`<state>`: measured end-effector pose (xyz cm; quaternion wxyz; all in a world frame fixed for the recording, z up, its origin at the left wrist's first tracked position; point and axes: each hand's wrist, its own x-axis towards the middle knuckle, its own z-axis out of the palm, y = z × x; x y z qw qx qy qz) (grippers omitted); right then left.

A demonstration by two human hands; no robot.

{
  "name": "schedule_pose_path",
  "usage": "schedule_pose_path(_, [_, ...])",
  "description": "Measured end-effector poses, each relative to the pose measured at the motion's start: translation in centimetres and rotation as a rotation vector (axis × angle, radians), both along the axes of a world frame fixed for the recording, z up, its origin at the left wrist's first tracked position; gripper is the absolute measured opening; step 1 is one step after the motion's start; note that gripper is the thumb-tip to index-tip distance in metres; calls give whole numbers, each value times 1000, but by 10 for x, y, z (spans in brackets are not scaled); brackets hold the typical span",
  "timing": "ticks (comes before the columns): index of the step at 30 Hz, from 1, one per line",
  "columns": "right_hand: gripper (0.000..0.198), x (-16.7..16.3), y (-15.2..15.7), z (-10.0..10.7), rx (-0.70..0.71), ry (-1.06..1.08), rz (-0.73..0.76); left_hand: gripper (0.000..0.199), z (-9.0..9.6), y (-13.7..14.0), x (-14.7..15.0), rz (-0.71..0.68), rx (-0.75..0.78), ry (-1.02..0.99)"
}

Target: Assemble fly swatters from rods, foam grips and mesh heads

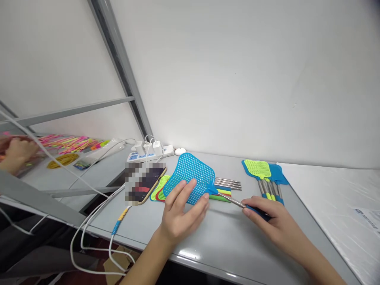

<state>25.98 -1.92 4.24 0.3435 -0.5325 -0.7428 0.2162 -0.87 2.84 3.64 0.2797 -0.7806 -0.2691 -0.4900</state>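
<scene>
A blue fly swatter with a mesh head and a telescopic metal shaft spans my two hands. My left hand is at the near edge of its head, fingers on the mesh. My right hand is closed around the dark blue handle. Beneath the swatter lie more fly swatters; a yellow-green mesh head pokes out at the left, with metal shafts and coloured handles at the right. Beyond my right hand rests a stack of blue and yellow-green fly swatters, handles toward me.
A phone, partly blurred out, lies left on the grey table. Behind it are a power strip and white cables. White sheeting covers the right side. Past a metal frame, another person's hand is near pink and yellow pieces.
</scene>
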Motion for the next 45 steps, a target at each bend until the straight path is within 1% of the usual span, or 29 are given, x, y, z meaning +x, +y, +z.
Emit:
schedule_pose_path(2, [21, -2, -1, -2, 36, 10, -24, 28, 0, -3, 9, -63, -52, -58])
schedule_pose_path(4, [20, -5, -2, -5, 75, 29, -48, 27, 4, -8, 22, -117, -89, -194])
schedule_pose_path(5, [20, -7, -3, -6, 93, 45, -63, 31, 8, -11, 29, -124, -105, -286])
schedule_pose_path(7, [20, -10, -4, -9, 128, 84, -107, 46, 17, -16, 44, -124, -133, -505])
schedule_pose_path(9, [20, -12, -7, -11, 160, 122, -162, 62, 27, -21, 59, -132, -173, -772])
schedule_pose_path(10, [20, -13, -8, -12, 171, 135, -182, 68, 30, -22, 66, -151, -218, -914])
schedule_pose_path(11, [21, -14, -10, -13, 182, 143, -195, 69, 33, -22, 72, -195, -297, -1038])
schedule_pose_path(12, [21, -14, -11, -15, 192, 145, -200, 64, 34, -21, 77, -268, -414, -1145])
schedule_pose_path(14, [20, -16, -14, -18, 215, 134, -198, 48, 31, -18, 86, -480, -740, -1302])
schedule_pose_path(16, [18, -16, -16, -22, 249, 77, -176, 43, 24, -14, 93, -676, -1044, -1437])
schedule_pose_path(17, [18, -16, -17, -25, 273, 29, -160, 44, 21, -13, 95, -741, -1142, -1503])
schedule_pose_path(18, [19, -15, -17, -28, 305, -27, -143, 44, 18, -12, 97, -784, -1199, -1558])
schedule_pose_path(20, [21, -13, -17, -33, 375, -134, -115, 40, 12, -15, 99, -833, -1238, -1612])
schedule_pose_path(22, [23, -12, -18, -37, 424, -191, -95, 36, 7, -21, 98, -869, -1270, -1605])
schedule_pose_path(24, [22, -13, -20, -39, 415, -198, -63, 33, 2, -30, 94, -882, -1333, -1564])
schedule_pose_path(26, [21, -16, -23, -38, 370, -160, -25, 31, -3, -38, 88, -867, -1381, -1522])
schedule_pose_path(28, [20, -21, -26, -35, 309, -106, 8, 31, -8, -44, 83, -833, -1373, -1523])
schedule_pose_path(30, [19, -25, -28, -31, 231, -62, 43, 31, -13, -49, 80, -801, -1357, -1562])
schedule_pose_path(33, [20, -28, -31, -22, 87, -42, 94, 32, -20, -53, 80, -775, -1376, -1626])
schedule_pose_path(36, [27, -30, -35, -13, -39, -61, 63, 32, -27, -56, 84, -753, -1385, -1683])
schedule_pose_path(38, [32, -31, -40, -9, -74, -110, 13, 34, -30, -57, 86, -729, -1409, -1726])
schedule_pose_path(41, [32, -32, -47, -6, -24, -224, -22, 38, -33, -60, 88, -696, -1467, -1798])
schedule_pose_path(45, [28, -35, -53, -3, 131, -386, -38, 38, -31, -63, 89, -680, -1475, -1861])
